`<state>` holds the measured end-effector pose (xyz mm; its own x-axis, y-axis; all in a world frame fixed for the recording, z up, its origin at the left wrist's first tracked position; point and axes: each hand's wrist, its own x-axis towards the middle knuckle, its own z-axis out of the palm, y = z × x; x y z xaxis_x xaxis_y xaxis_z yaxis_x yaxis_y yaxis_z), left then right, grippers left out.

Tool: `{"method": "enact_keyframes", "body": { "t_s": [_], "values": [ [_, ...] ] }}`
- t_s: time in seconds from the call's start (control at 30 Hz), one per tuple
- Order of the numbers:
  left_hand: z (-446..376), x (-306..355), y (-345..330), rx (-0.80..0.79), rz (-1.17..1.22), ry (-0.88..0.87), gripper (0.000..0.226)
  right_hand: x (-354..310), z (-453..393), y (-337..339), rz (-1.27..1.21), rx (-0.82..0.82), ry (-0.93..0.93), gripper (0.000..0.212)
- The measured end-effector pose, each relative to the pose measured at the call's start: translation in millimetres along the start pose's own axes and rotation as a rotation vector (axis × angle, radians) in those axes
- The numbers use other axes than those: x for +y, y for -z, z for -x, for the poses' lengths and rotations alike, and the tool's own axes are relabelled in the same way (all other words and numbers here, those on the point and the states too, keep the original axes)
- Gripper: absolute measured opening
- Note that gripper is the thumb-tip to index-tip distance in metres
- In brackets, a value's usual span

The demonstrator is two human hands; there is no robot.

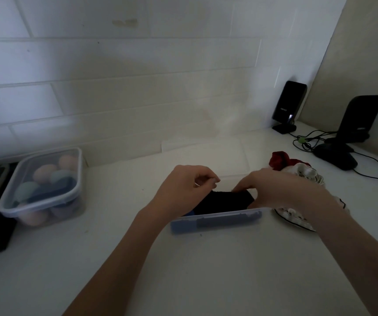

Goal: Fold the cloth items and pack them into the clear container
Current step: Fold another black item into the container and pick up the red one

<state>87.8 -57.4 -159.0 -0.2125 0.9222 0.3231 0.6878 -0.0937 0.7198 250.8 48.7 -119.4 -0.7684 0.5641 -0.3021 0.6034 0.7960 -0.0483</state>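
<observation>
Both over clear container [217, 221]: left hand [183, 190] loosely curled, empty; right hand [272, 190] pressing black cloth [224, 201], lengthwise left-right; unfolded pile [297, 174] nearer right.

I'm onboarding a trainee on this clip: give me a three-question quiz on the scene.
1. True or false: the clear container being packed has its lid on.
2. Which cloth lies in it under both hands: A red, B black, C white?
3. Fill in: the closed box of rounded items sits to the person's ____.

Key: 1 false; 2 B, the black cloth under the left hand and right hand; 3 left.
</observation>
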Motion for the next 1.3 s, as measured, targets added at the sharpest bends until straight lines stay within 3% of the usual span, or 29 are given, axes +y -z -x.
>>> {"method": "enact_keyframes", "body": {
  "t_s": [0.3,0.43,0.53,0.63,0.7,0.73,0.8,0.9,1.07,1.23,1.3],
  "values": [
    [0.0,0.5,-0.4,-0.009,-0.032,0.001,0.016,-3.0,-6.1,0.7,0.090,-0.041,-0.026,0.040],
    [1.0,1.6,-0.3,-0.020,-0.037,0.003,0.016,1.6,-2.6,14.0,-0.187,-0.120,-0.059,0.037],
    [1.8,2.9,1.7,0.004,0.027,0.023,0.015,18.9,1.0,30.7,-0.400,0.104,-0.108,0.013],
    [1.7,3.7,2.9,0.017,0.064,0.027,0.015,50.2,-8.2,27.1,-0.583,0.519,-0.231,0.019],
    [1.9,4.0,2.9,0.019,0.078,0.024,0.015,69.9,-21.1,13.8,-0.522,0.721,-0.355,0.018],
    [2.0,4.2,3.0,0.022,0.084,0.022,0.015,77.2,-26.7,5.5,-0.450,0.746,-0.429,0.021],
    [1.9,4.6,3.3,0.028,0.091,0.025,0.014,83.8,-35.5,-10.0,-0.349,0.642,-0.563,0.034],
    [0.8,3.6,4.3,0.043,0.107,0.032,0.014,84.4,-45.4,-26.5,-0.363,0.558,-0.639,0.029],
    [-0.9,-1.6,6.5,0.073,0.119,0.038,0.013,82.8,-53.7,-24.9,-0.418,0.725,-0.497,0.004],
    [-1.7,-2.9,6.6,0.097,0.140,0.036,0.015,42.9,-38.1,8.5,-0.799,1.024,-0.130,0.012],
    [-1.9,-1.6,6.8,0.145,0.170,0.012,0.015,27.6,-32.4,19.1,-0.939,1.059,-0.025,0.012]
  ]
}}
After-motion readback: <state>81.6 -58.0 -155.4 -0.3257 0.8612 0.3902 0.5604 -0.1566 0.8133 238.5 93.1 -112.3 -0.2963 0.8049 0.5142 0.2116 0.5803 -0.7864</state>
